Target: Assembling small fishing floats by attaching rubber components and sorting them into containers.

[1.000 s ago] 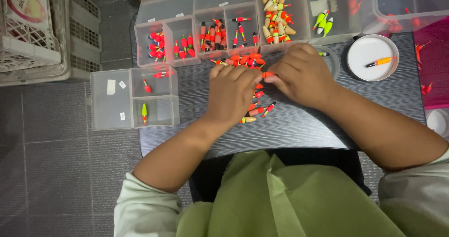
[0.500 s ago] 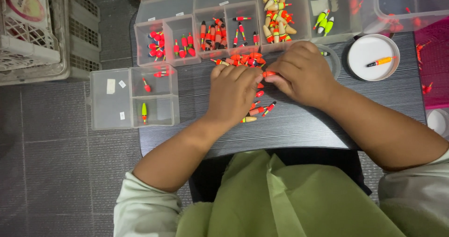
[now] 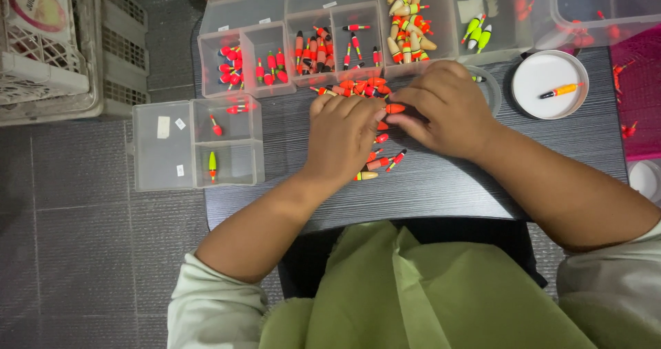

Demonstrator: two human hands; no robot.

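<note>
Resting side by side on the dark wood-grain tabletop, both hands cover a loose heap of small orange-red plastic fishing floats, and that heap serves as the landmark for everything else. The left hand lies palm down on the near side of the heap, fingers curled loosely over it; whether it actually grips anything cannot be told, since the fingertips hide what is under them. The right hand sits just to the right of the heap, its thumb and forefinger pinched on a single short orange float, which lies between the two hands with its long axis running roughly left to right, pointing from the right fingertips toward the left ones. That float touches the right hand and is just beside the left fingertips, so the right hand is plainly the nearer. A few slim floats with red and yellow ends lie on the near side of the heap, partly under the left palm, angled diagonally. Beyond the heap stands a row of clear plastic divided boxes holding sorted floats. Well to the left of the heap a smaller clear compartment box overhangs the table edge, and well to the right sits a round white lid with one orange float in it.
</note>
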